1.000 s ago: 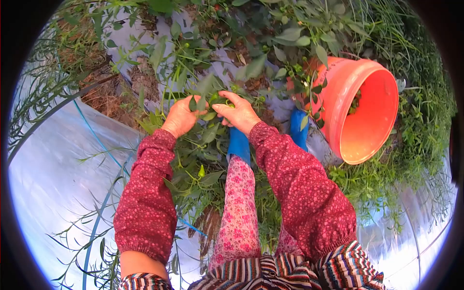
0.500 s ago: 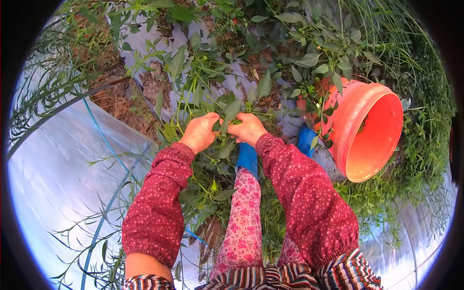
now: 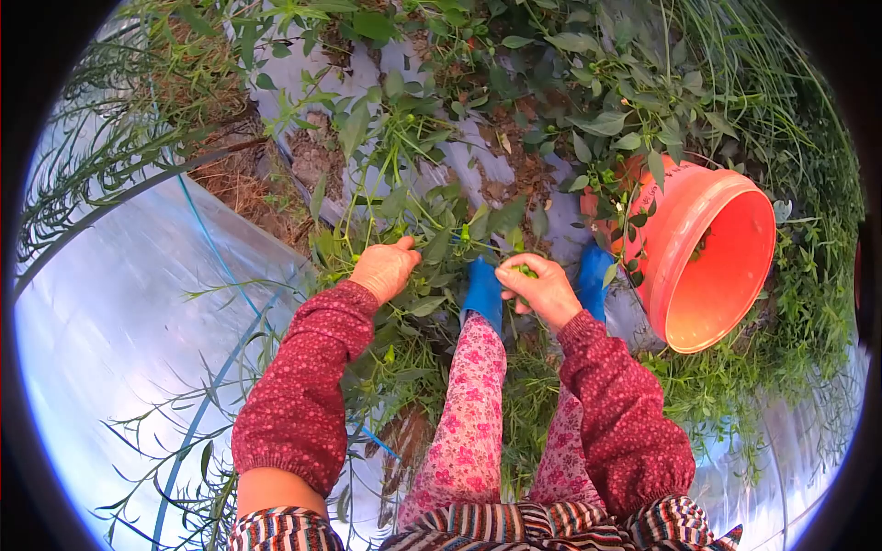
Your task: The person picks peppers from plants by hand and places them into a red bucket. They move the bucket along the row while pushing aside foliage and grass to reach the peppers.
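Observation:
My right hand [image 3: 542, 289] is closed around a small green pepper [image 3: 525, 272], only partly visible between thumb and fingers, just above my blue boots. To its left, my left hand [image 3: 384, 268] rests among the leaves of a pepper plant [image 3: 432, 207] with its fingers curled; what lies in them is hidden by the hand and leaves. A gap with foliage and one boot separates the two hands. Right of my right hand stands an orange-red bucket [image 3: 654, 248], its mouth facing up and right, with something small and green inside.
Blue boots [image 3: 483, 292] stand among the plants. Pale plastic sheeting [image 3: 119, 303] with a blue cord [image 3: 209, 234] lies at the left. A dark curved hoop [image 3: 138, 188] crosses the upper left. Tall narrow-leaved plants [image 3: 799, 138] border the right side, and mulch film [image 3: 478, 151] covers soil ahead.
My hands were close together in the leaves. My right hand has drawn away to the right and toward me with the green pepper; my left hand has shifted slightly down, staying at the plant.

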Demonstrator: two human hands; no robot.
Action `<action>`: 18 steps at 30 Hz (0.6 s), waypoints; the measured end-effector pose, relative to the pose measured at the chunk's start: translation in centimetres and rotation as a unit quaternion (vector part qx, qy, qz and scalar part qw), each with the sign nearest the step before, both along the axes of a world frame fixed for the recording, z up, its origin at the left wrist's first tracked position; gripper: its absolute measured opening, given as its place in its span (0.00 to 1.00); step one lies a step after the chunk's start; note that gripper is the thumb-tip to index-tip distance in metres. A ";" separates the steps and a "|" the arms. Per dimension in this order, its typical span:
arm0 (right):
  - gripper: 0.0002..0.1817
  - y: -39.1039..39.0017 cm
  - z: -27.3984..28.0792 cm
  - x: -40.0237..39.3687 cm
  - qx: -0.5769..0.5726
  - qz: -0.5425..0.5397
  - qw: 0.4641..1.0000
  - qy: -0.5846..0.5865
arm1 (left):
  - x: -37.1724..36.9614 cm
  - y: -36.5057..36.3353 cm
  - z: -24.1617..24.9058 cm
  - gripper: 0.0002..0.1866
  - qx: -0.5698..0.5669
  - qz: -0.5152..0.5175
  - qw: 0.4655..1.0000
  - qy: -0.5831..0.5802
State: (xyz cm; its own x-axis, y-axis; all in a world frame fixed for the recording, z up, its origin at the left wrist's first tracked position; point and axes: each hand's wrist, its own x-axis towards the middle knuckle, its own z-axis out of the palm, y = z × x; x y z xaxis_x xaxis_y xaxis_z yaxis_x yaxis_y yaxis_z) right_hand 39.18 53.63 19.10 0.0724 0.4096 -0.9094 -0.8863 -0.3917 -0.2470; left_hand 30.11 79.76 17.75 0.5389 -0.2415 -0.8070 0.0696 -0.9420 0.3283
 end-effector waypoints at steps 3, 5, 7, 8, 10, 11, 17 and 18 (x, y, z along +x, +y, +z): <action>0.13 -0.8 0.8 -0.2 0.015 0.290 0.908 -0.300 | 1.0 -0.6 0.8 0.19 -0.002 0.008 1.000 -0.018; 0.14 0.0 1.5 0.3 -0.022 0.344 0.894 -0.288 | 2.9 -1.5 1.7 0.16 -0.022 0.124 0.985 -0.118; 0.13 0.9 1.8 0.7 -0.031 0.270 0.857 -0.437 | 3.5 -1.7 1.4 0.19 -0.014 0.135 0.983 -0.126; 0.12 1.8 2.3 1.6 -0.034 0.239 0.862 -0.446 | 3.3 -1.8 0.7 0.21 -0.012 0.108 0.989 -0.098; 0.12 3.8 3.6 3.3 0.003 0.186 0.869 -0.458 | 3.4 -2.4 0.4 0.21 -0.002 0.077 0.996 -0.049; 0.12 4.6 3.9 3.8 0.040 0.126 0.875 -0.465 | 3.2 -2.4 0.4 0.21 -0.004 0.082 0.995 -0.050; 0.05 8.3 4.8 2.7 0.131 0.018 0.983 -0.124 | 5.4 0.2 0.6 0.16 -0.101 0.375 0.901 -0.193; 0.06 8.7 5.0 2.1 0.143 0.009 0.984 -0.104 | 6.1 0.3 1.4 0.16 -0.078 0.427 0.895 -0.099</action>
State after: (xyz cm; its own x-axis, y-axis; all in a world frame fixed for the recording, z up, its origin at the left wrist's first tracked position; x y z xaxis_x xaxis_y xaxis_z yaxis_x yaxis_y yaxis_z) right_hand 41.32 62.34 24.09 0.2350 0.6493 -0.7234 -0.7982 -0.2958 -0.5248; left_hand 36.23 80.08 19.11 0.7096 0.2263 -0.6673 0.6688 -0.5143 0.5368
